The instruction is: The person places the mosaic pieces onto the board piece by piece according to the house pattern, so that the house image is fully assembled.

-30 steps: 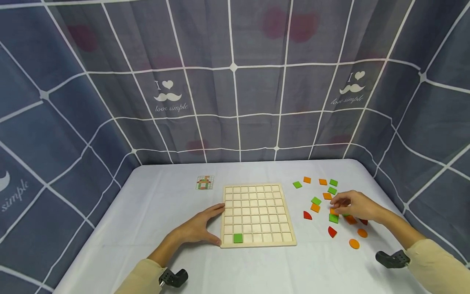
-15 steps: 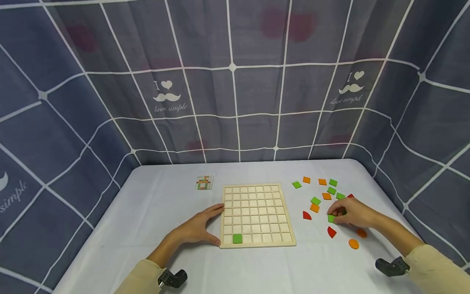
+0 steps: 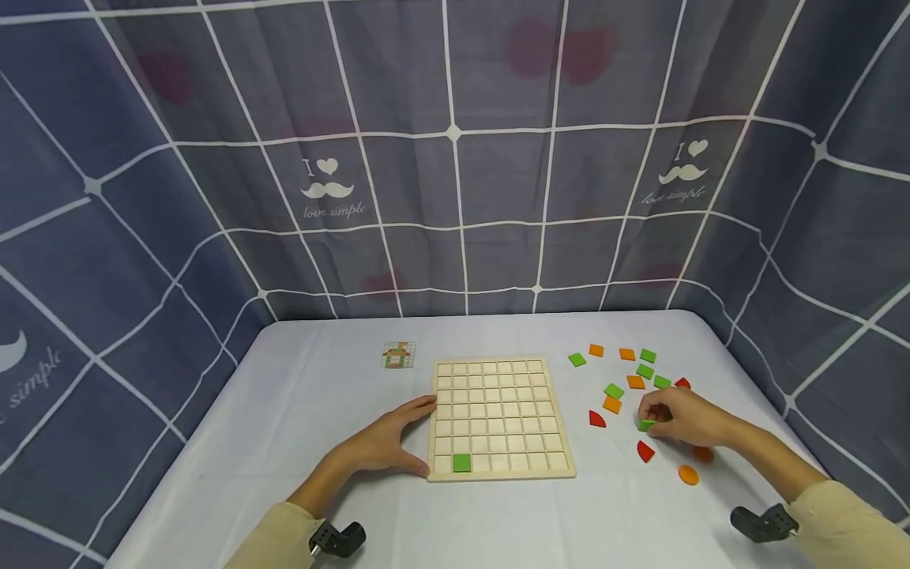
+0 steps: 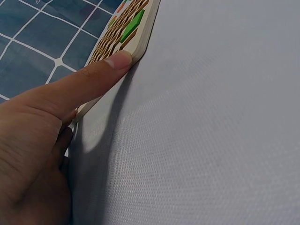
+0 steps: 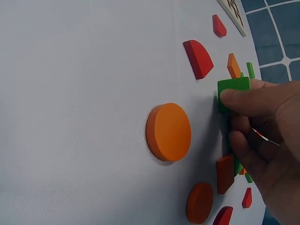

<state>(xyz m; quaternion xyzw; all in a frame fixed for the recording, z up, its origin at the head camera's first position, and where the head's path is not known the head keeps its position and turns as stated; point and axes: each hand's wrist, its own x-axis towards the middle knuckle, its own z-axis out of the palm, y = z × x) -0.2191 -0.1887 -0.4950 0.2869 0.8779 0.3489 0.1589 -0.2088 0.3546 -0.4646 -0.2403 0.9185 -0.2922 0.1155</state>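
Observation:
A pale wooden grid board (image 3: 498, 419) lies on the table, with one green square tile (image 3: 461, 463) in its bottom row. My left hand (image 3: 380, 442) is spread along the board's left side. In the left wrist view its thumb (image 4: 119, 60) touches the near corner; the other fingers are partly hidden. To the right, among loose pieces, my right hand (image 3: 690, 416) pinches a green square tile (image 5: 227, 86) between thumb and fingers. Close below that hand lie a red quarter-round piece (image 5: 198, 59) and an orange disc (image 5: 168, 132).
Several orange squares, such as this orange tile (image 3: 612, 405), and green ones, like this green tile (image 3: 577, 359), lie right of the board. A small printed pattern card (image 3: 399, 355) sits beyond its upper left corner. A dark checked curtain (image 3: 498, 182) stands behind the white table (image 3: 320, 363).
My right hand has shifted slightly nearer and taken a green tile between its fingers. Green and red pieces behind it have come into view. The left hand stays at the board.

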